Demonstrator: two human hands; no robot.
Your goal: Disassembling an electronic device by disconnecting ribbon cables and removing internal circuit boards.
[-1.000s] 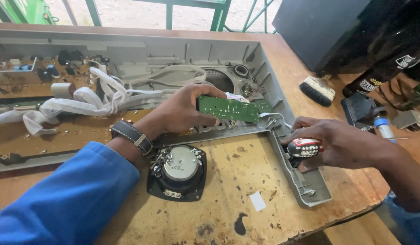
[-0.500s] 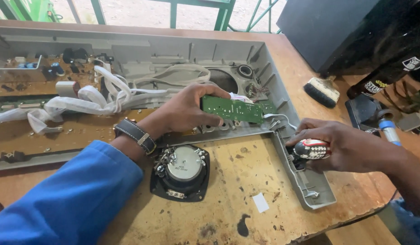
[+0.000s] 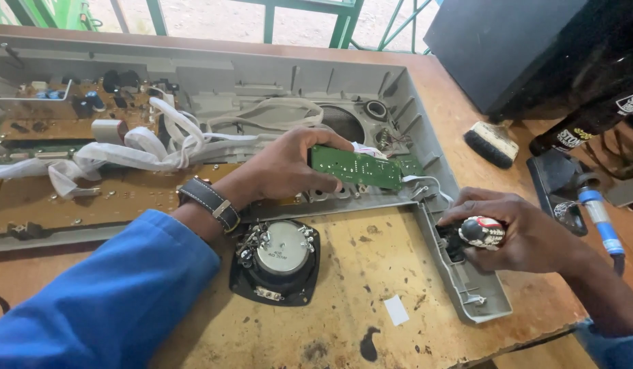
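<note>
Nearest on the stained wooden bench (image 3: pixel 371 301): round black loose speaker (image 3: pixel 275 262), lying magnet-up. Just beyond, right hand (image 3: pixel 514 236) closed around red-and-black screwdriver handle (image 3: pixel 482 231) at grey plastic housing (image 3: pixel 460 273); left hand (image 3: pixel 289 167) pinching narrow green circuit board (image 3: pixel 357 168) above housing.

You have a single view, taken from the camera on your head. It looks steeply down and a little forward over the wooden tabletop (image 3: pixel 371 301), close enough that your blue sleeve (image 3: pixel 104 301) fills the lower left corner. The open grey casing (image 3: pixel 425 137) runs across the middle of the frame. At the top edge, green window bars (image 3: pixel 268 17) mark the far side.
</note>
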